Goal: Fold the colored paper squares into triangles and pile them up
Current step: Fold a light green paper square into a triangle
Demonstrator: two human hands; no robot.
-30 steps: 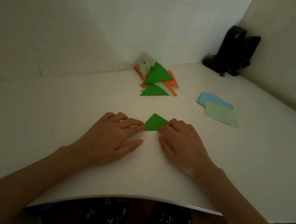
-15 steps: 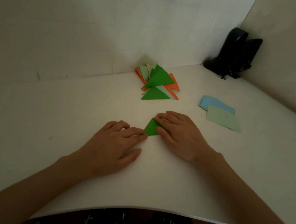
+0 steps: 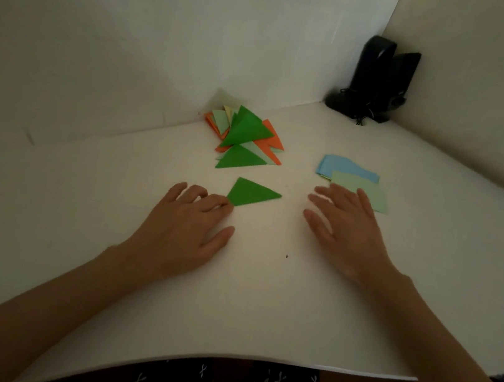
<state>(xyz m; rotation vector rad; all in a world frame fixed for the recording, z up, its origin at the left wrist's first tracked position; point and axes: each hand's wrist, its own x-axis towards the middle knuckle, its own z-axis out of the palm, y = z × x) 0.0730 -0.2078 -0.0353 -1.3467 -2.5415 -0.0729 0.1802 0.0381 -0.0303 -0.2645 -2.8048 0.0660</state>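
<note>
A folded dark green paper triangle [image 3: 250, 193] lies flat in the middle of the white table [image 3: 262, 290]. My left hand [image 3: 187, 230] lies flat on the table, its fingertips touching the triangle's left corner. My right hand [image 3: 344, 231] is to the right of the triangle, apart from it, fingers spread and holding nothing. Its fingertips reach the near edge of a light green paper square [image 3: 364, 193], which lies on a few blue squares [image 3: 342, 168]. Behind the triangle sits a loose pile of folded green, orange and pale triangles [image 3: 245, 137].
A black device with a cable [image 3: 374, 85] stands in the back right corner. White walls close the table at the back and right. The table's near edge [image 3: 251, 359] runs just above my lap.
My right hand has lifted off the green triangle and moved right toward the paper squares. The triangle now lies fully uncovered. My left hand stays at its left corner.
</note>
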